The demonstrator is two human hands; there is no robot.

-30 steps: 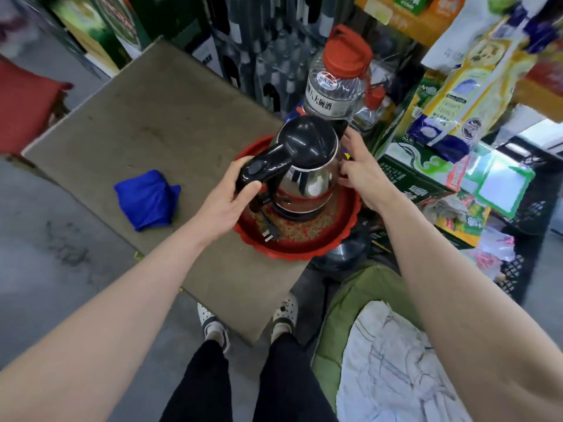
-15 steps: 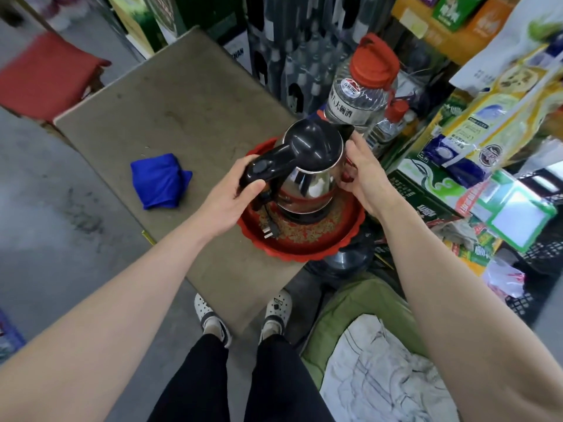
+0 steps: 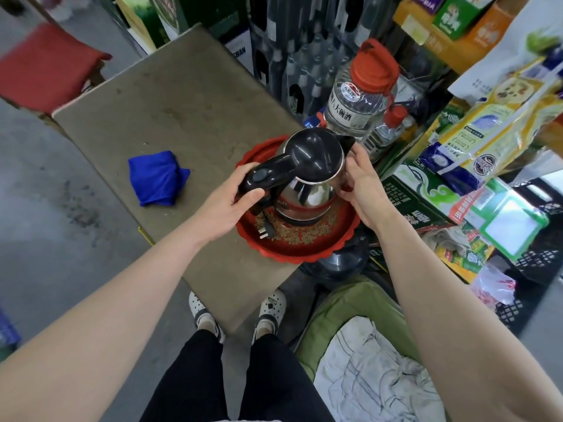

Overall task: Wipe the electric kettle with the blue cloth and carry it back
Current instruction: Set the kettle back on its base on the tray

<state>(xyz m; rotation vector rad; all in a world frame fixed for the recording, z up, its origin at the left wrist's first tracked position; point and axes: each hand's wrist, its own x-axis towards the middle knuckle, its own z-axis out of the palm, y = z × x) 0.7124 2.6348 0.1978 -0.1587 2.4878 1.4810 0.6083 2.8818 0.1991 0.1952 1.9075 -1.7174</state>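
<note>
The electric kettle (image 3: 310,166), a shiny steel belly under a glossy black lid, sits in the scalloped red tray (image 3: 304,251) at the desk (image 3: 182,111) edge. The left hand (image 3: 225,205) fingers (image 3: 243,173) grasp its handle; the right hand (image 3: 362,184) cups its smooth side. The soft blue cloth (image 3: 157,178) lies well apart.

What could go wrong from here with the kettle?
1. The plug and its cord lie loose in the red tray; lifting the electric kettle may drag or snag them.
2. The tray seems to overhang the table edge, so a tug could tip it.
3. The left hand grips the handle and the right hand holds the body; reaching for the blue cloth leaves a one-handed hold.
</note>
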